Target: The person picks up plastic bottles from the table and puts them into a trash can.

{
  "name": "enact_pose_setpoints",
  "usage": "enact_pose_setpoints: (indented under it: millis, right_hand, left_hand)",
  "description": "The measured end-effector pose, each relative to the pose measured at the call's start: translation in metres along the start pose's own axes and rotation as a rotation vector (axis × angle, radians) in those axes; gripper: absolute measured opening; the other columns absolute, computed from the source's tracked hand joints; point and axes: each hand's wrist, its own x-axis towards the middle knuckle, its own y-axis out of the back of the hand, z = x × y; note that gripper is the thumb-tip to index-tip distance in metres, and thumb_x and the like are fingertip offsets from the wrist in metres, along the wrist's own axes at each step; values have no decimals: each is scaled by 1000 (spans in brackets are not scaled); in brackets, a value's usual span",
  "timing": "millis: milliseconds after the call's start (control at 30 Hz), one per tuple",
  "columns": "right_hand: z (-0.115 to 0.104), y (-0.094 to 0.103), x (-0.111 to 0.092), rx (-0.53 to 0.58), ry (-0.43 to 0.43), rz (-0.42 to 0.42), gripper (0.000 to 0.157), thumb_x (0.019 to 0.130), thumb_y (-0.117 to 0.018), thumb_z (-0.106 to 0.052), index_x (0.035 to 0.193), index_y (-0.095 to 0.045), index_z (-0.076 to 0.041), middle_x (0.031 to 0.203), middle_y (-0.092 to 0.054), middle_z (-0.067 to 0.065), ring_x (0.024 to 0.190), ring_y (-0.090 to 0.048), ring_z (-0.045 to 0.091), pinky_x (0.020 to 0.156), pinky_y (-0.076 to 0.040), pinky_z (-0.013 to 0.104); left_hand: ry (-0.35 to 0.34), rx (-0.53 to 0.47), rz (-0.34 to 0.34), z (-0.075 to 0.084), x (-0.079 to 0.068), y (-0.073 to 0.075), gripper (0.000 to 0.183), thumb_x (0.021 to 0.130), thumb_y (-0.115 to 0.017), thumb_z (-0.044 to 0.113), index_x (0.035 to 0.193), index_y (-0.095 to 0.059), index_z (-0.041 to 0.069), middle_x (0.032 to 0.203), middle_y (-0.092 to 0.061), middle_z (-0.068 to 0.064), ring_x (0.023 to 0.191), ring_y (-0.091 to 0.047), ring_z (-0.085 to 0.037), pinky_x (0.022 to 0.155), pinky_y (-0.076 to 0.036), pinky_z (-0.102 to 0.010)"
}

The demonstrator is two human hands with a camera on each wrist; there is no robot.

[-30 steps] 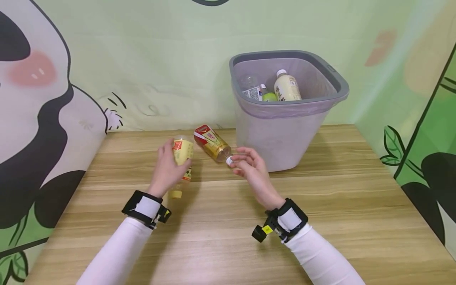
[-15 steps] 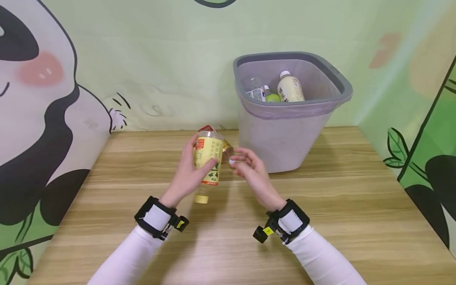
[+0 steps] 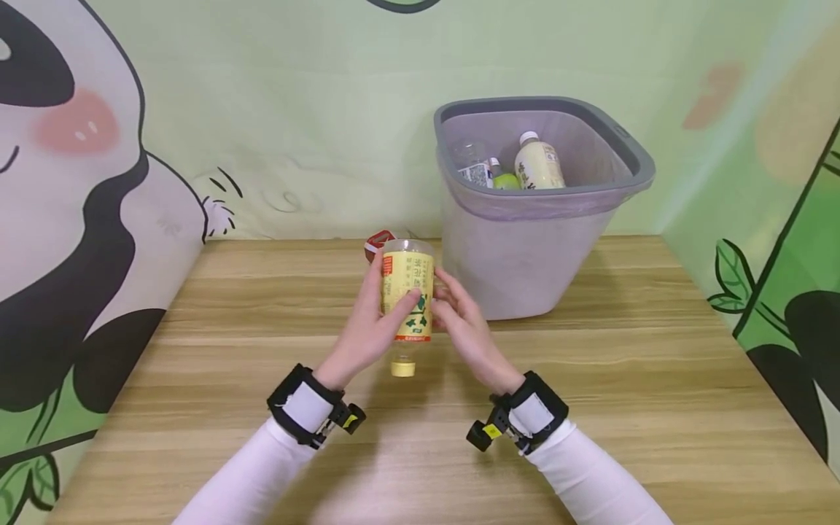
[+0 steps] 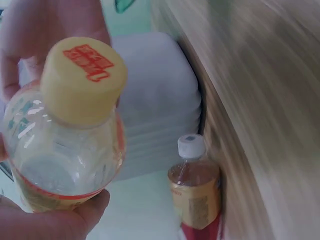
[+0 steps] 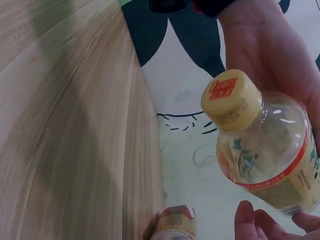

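Observation:
A clear plastic bottle [image 3: 408,266] with a yellow label and yellow cap is held by my left hand [image 3: 357,332], cap end toward me. The thumb lies across its label. My right hand [image 3: 471,335] is at the bottle's right side with its fingers loosely bent; the fingertips are partly hidden behind the bottle. In the right wrist view the right fingers [image 5: 246,220] lie close to the label, and whether they touch it I cannot tell. A second bottle [image 4: 192,192], red and gold with a white cap, lies on the table, mostly hidden in the head view.
A grey-rimmed bin [image 3: 512,262] with a liner stands at the back right of the wooden table [image 3: 590,408]. Inside it are a cream-labelled bottle [image 3: 539,166], a clear bottle [image 3: 475,173] and a green-labelled one [image 3: 506,181]. A printed cloth [image 3: 315,131] hangs behind.
My left hand has carried the yellow-labelled bottle rightward to the right hand, in front of the lying bottle. The right hand has stayed nearly in place.

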Motion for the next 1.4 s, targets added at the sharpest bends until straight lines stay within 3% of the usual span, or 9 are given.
enact_pose_setpoints:
  millis: [100,200,433,700,1033,1200,1400]
  right_hand:
    - [0,2,0,-25,16,-7,61,97,-45,-18,152,-18,-14,134,-48,15,114,-51,29,97,-42,48]
    - [0,5,0,-42,31,-10,60,98,-44,-19,152,-19,-15,132,-49,15,112,-52,29,96,-43,48]
    - [-1,14,1,-114,42,-34,58,99,-44,-23,151,-20,-17,131,-50,16,110,-54,30,93,-46,45]
    - [1,24,0,-132,50,-85,59,100,-43,-25,152,-18,-18,132,-50,17,108,-56,30,91,-49,44]
    - [3,33,0,-131,41,-193,69,96,-51,-29,150,-10,-43,151,-27,5,106,-56,30,83,-52,43]
    - [5,37,-2,-160,74,-212,72,95,-53,-25,152,-9,-37,156,-18,1,117,-50,29,92,-48,45]
    - [4,43,-4,-199,103,-204,75,94,-54,-22,153,-9,-29,152,-26,6,111,-53,30,88,-50,44]
  left_hand:
    - [-35,79,14,2,-1,-3,82,96,-51,38,153,3,13,156,-14,-14,130,-36,-27,104,-37,-47]
    - [-40,121,12,5,-3,-4,81,97,-47,43,152,4,13,157,-10,-11,135,-28,-23,108,-33,-46]
    - [-6,173,-10,7,-5,-3,77,98,-42,46,152,-1,9,153,-24,-14,131,-37,-24,105,-38,-43]
    - [-26,354,-16,8,-9,-4,78,98,-35,52,151,-6,3,146,-38,-18,132,-38,-25,107,-35,-43]
    - [-9,327,-39,-1,-12,-8,70,99,-34,51,151,-16,9,142,-45,-15,129,-42,-27,104,-38,-47]
    - [21,402,-36,-8,-11,-6,68,99,-29,53,149,-24,7,144,-43,-13,130,-41,-28,105,-36,-48]
    - [7,488,-26,-14,-9,-1,64,100,-30,51,146,-33,7,146,-40,-13,132,-38,-29,108,-33,-48]
